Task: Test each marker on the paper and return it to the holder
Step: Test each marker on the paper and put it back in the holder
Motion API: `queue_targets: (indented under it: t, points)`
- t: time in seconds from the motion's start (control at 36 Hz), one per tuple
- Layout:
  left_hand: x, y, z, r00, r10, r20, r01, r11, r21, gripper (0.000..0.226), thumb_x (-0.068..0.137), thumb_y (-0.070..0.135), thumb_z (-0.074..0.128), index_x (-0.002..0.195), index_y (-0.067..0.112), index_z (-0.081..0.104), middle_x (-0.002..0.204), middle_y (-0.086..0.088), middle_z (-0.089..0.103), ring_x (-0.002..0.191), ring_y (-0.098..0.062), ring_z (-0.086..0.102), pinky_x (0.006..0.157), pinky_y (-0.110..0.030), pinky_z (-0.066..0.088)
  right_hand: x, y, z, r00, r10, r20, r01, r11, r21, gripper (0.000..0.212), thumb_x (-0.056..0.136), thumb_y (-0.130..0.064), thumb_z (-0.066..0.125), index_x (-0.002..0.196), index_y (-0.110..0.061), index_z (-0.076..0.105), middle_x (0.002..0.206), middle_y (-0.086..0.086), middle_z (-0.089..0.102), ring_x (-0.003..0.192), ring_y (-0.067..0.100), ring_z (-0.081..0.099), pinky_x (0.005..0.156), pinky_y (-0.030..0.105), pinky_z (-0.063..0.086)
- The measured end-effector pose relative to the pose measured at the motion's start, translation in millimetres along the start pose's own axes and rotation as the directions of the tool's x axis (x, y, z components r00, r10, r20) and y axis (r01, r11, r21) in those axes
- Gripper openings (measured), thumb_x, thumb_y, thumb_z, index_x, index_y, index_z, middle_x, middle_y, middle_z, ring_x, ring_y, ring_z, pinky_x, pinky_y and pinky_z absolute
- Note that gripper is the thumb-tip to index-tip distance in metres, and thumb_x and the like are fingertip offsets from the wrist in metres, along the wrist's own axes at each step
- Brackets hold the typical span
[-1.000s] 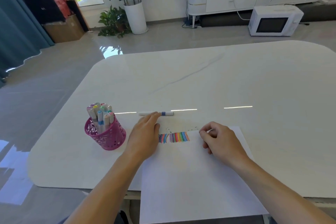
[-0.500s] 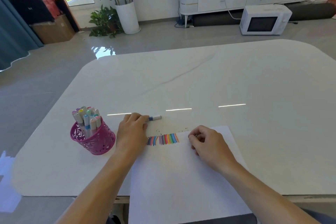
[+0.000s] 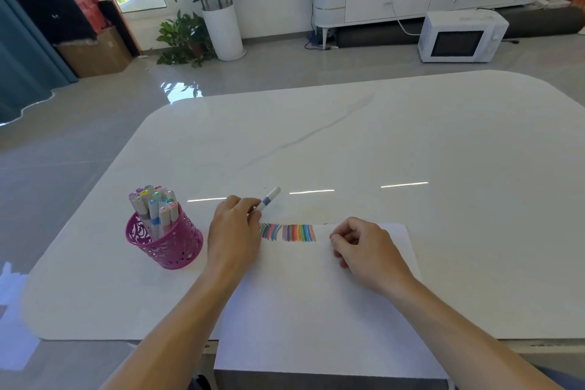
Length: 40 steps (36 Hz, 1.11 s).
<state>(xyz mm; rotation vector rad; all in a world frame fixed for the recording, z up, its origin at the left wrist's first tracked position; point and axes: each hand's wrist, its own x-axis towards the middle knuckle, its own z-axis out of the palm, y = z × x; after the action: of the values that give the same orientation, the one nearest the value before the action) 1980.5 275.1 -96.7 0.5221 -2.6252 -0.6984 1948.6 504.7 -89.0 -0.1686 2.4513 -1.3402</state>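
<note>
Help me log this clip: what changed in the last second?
The left hand closed round the blue-banded marker that lay flat on the table and lifted it, far end tilted up. The right hand stayed curled on the paper; the pink holder and colour strokes are unchanged.

We have open tabletop (image 3: 411, 142) beyond the paper (image 3: 316, 310) and to its right. At the left, the pink holder (image 3: 171, 247), crammed with markers (image 3: 153, 204), stands near our left hand (image 3: 234, 231), which grips a marker (image 3: 269, 199).
</note>
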Motion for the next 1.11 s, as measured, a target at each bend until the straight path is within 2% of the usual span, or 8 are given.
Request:
queue_targets:
  t: [0.14, 0.31, 0.44, 0.53, 0.75, 0.92, 1.0, 1.11]
  points:
    - [-3.6, 17.6, -8.9, 0.997, 0.003, -0.074, -0.014, 0.988, -0.151, 0.022, 0.097, 0.012, 0.056, 0.111, 0.024, 0.069, 0.100, 0.012, 0.057, 0.091, -0.005, 0.051, 0.073, -0.009, 0.036, 1.6, -0.7, -0.4, 1.000, -0.009, 0.022, 0.009, 1.000, -0.012, 0.012, 0.094, -0.021, 0.062, 0.083, -0.022, 0.067, 0.074, -0.002, 0.074, 0.066, 0.015, 0.071, 0.067, 0.030, 0.055]
    - [-13.2, 36.1, -14.9, 0.996, 0.079, -0.037, -0.087, 0.943, -0.321, 0.026, 0.098, 0.012, 0.055, 0.109, 0.033, 0.066, 0.097, 0.020, 0.061, 0.092, -0.007, 0.056, 0.073, -0.025, 0.046, 2.2, -5.1, -0.9, 0.996, -0.061, 0.059, 0.062, 0.998, -0.010, 0.011, 0.095, -0.020, 0.062, 0.085, -0.020, 0.068, 0.074, -0.003, 0.074, 0.059, 0.008, 0.067, 0.066, 0.029, 0.055]
    - [-23.9, 47.5, -17.4, 0.979, 0.202, -0.014, -0.194, 0.911, -0.364, 0.038, 0.098, 0.009, 0.057, 0.126, 0.035, 0.061, 0.100, 0.018, 0.060, 0.094, -0.008, 0.057, 0.077, -0.019, 0.045, -0.6, -10.6, 2.1, 0.984, -0.168, 0.061, 0.166, 0.986, 0.028, 0.004, 0.097, -0.027, 0.066, 0.098, -0.029, 0.068, 0.084, -0.006, 0.074, 0.073, 0.009, 0.071, 0.068, 0.023, 0.055]
    - [-30.1, 53.6, -18.0, 0.966, 0.257, 0.007, -0.234, 0.894, -0.383, 0.050, 0.098, 0.008, 0.056, 0.136, 0.040, 0.052, 0.101, 0.018, 0.058, 0.095, -0.009, 0.058, 0.077, -0.016, 0.047, -1.7, -11.0, 4.9, 0.966, -0.256, 0.045, 0.255, 0.966, 0.035, 0.018, 0.095, -0.031, 0.070, 0.112, -0.036, 0.066, 0.093, -0.012, 0.073, 0.086, 0.004, 0.069, 0.076, 0.018, 0.055]
    - [-43.4, 67.0, -16.5, 0.961, 0.244, 0.126, -0.137, 0.824, -0.550, 0.071, 0.097, 0.005, 0.058, 0.144, 0.054, 0.036, 0.104, 0.013, 0.058, 0.103, -0.009, 0.061, 0.076, -0.016, 0.053, -6.8, -16.7, 4.1, 0.923, -0.382, 0.054, 0.382, 0.924, 0.006, 0.035, 0.091, -0.053, 0.069, 0.121, -0.036, 0.064, 0.100, -0.019, 0.074, 0.098, -0.002, 0.068, 0.087, 0.017, 0.055]
    - [-43.1, 66.3, -14.4, 0.972, 0.190, 0.138, -0.075, 0.809, -0.583, 0.040, 0.095, 0.004, 0.060, 0.120, 0.035, 0.057, 0.096, 0.013, 0.065, 0.094, -0.010, 0.067, 0.076, -0.025, 0.058, -2.8, -9.7, 2.5, 0.910, -0.412, 0.042, 0.414, 0.906, -0.084, 0.010, 0.101, -0.035, 0.063, 0.108, -0.031, 0.069, 0.088, -0.013, 0.074, 0.083, 0.008, 0.069, 0.078, 0.032, 0.058]
    - [-39.2, 59.0, -14.8, 0.971, 0.216, 0.100, -0.149, 0.879, -0.453, 0.022, 0.095, 0.009, 0.064, 0.107, 0.027, 0.059, 0.094, 0.016, 0.063, 0.088, -0.007, 0.065, 0.072, -0.026, 0.057, -0.3, -7.3, -0.5, 0.905, -0.424, 0.022, 0.421, 0.891, -0.169, 0.008, 0.100, -0.024, 0.062, 0.103, -0.028, 0.069, 0.082, -0.010, 0.068, 0.075, 0.012, 0.062, 0.071, 0.033, 0.053]
    - [-37.0, 46.0, -10.6, 0.946, 0.304, 0.116, -0.267, 0.930, -0.254, 0.012, 0.099, 0.024, 0.060, 0.110, 0.027, 0.062, 0.098, 0.018, 0.058, 0.086, -0.002, 0.059, 0.074, -0.022, 0.052, 0.8, -4.9, -2.0, 0.890, -0.455, 0.042, 0.446, 0.845, -0.296, 0.013, 0.100, -0.022, 0.059, 0.107, -0.028, 0.068, 0.087, -0.016, 0.065, 0.076, 0.009, 0.059, 0.071, 0.029, 0.052]
